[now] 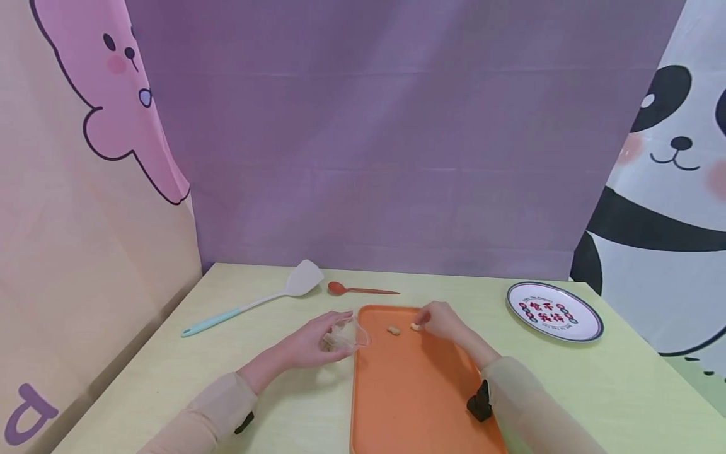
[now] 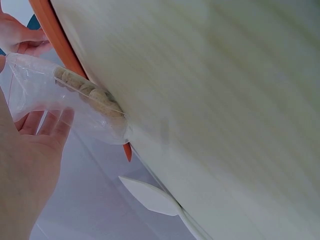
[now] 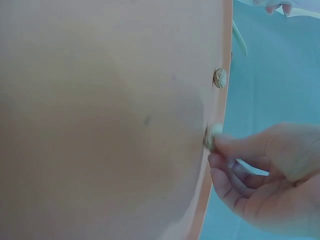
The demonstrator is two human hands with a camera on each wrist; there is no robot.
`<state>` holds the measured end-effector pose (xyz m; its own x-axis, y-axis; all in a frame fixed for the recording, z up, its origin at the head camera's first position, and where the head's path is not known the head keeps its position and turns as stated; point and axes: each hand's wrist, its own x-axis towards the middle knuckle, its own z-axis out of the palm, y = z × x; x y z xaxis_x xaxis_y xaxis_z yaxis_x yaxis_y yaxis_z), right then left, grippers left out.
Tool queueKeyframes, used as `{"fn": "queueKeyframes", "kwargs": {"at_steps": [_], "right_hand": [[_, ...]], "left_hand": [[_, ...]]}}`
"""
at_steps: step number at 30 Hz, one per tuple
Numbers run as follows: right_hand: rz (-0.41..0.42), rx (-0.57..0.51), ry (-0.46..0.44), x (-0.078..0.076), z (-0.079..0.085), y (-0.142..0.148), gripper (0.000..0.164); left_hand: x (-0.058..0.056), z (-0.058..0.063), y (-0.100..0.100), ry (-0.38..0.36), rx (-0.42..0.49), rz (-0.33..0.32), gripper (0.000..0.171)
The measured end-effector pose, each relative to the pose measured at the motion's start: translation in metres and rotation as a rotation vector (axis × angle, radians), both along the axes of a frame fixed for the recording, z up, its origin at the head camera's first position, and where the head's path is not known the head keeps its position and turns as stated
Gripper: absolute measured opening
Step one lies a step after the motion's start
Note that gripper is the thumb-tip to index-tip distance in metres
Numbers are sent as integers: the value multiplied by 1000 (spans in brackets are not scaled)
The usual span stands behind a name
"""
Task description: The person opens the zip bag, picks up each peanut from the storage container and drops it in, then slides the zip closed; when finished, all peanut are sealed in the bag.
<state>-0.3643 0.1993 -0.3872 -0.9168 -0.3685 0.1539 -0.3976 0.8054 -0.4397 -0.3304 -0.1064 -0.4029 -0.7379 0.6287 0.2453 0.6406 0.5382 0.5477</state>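
My left hand (image 1: 309,343) holds a clear plastic bag (image 1: 341,335) just beyond the left edge of the orange tray (image 1: 414,391). Several peanuts (image 2: 97,97) lie along the bottom of the bag in the left wrist view. Over the far part of the tray, my right hand (image 1: 447,325) pinches a peanut (image 3: 209,136) between thumb and fingers, low at the tray surface. A second peanut (image 1: 393,330) lies on the tray a little to the left, apart from the hand.
Behind the tray lies a red spoon (image 1: 363,291). A white spatula (image 1: 266,299) with a light blue handle rests at the back left of the table (image 1: 306,410). On the right stands a white plate (image 1: 554,328) with a dark rim and red lettering. A purple cloth (image 1: 386,139) hangs behind.
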Motion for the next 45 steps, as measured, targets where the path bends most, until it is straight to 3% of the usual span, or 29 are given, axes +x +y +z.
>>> {"fn": "queueKeyframes", "kwargs": {"at_steps": [4,12,20,31,45], "right_hand": [[-1,-11,-49,3,1,-3,7],[82,-55,-49,5,2,-6,10],[26,-3,-75,7,2,-9,10],[51,22,-96,7,0,-6,7],[19,-35,-127,13,6,-6,8]], "left_hand": [[0,-1,0,0,1,0,70],[0,-2,-1,17,0,-10,72],[0,-1,-2,18,-22,6,73],[1,-1,-1,15,-3,-2,70],[0,-1,0,28,-2,-14,70]]}}
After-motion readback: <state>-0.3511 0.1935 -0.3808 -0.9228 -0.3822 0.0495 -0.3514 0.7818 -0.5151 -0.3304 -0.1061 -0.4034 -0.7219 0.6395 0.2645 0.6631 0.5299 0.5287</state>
